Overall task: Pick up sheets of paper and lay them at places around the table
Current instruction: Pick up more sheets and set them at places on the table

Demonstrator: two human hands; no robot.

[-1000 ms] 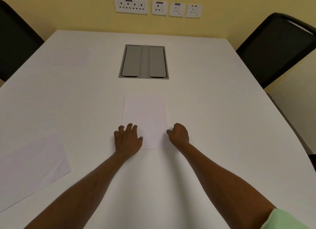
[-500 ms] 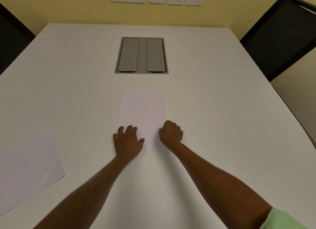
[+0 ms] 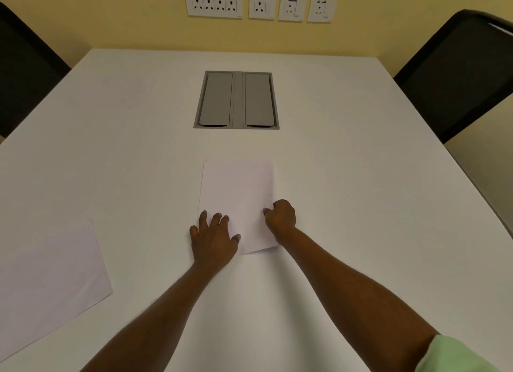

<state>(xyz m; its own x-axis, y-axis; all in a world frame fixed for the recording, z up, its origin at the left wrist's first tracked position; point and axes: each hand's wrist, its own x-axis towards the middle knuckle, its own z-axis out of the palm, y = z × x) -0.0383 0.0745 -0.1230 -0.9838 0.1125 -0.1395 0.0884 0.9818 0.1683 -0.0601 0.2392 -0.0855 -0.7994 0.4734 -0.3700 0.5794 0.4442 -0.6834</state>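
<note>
Yellow wall (image 3: 111, 22) closes off the far side of the room, with a row of white socket plates (image 3: 259, 6) mounted on it, and a black chair (image 3: 458, 72) stands off the right far corner of the white bench (image 3: 361, 177), another dark chair (image 3: 25, 66) off the left far corner. Set into the bench toward its far edge, along the middle line, is a grey cable hatch (image 3: 236, 100) with two shut flaps. Between that hatch and the near edge lies the centre sheet (image 3: 237, 194), lengthwise, flat except for its near right corner, which curls up a little off the bench. The left hand (image 3: 213, 240) lies palm down on the sheet's near left corner, its fingers (image 3: 215, 219) spread wide and pressing flat, gripping nothing. The right hand (image 3: 281, 215) sits at the sheet's right edge with its fingers curled under into a loose fist; whether they pinch the paper's edge cannot be told. A second sheet (image 3: 47, 280) lies skewed by the near left edge of the bench, well apart from the hands. A third sheet (image 3: 116, 92), faint against the white, lies near the far left corner. A light green sleeve (image 3: 455, 355) shows on the right arm.
</note>
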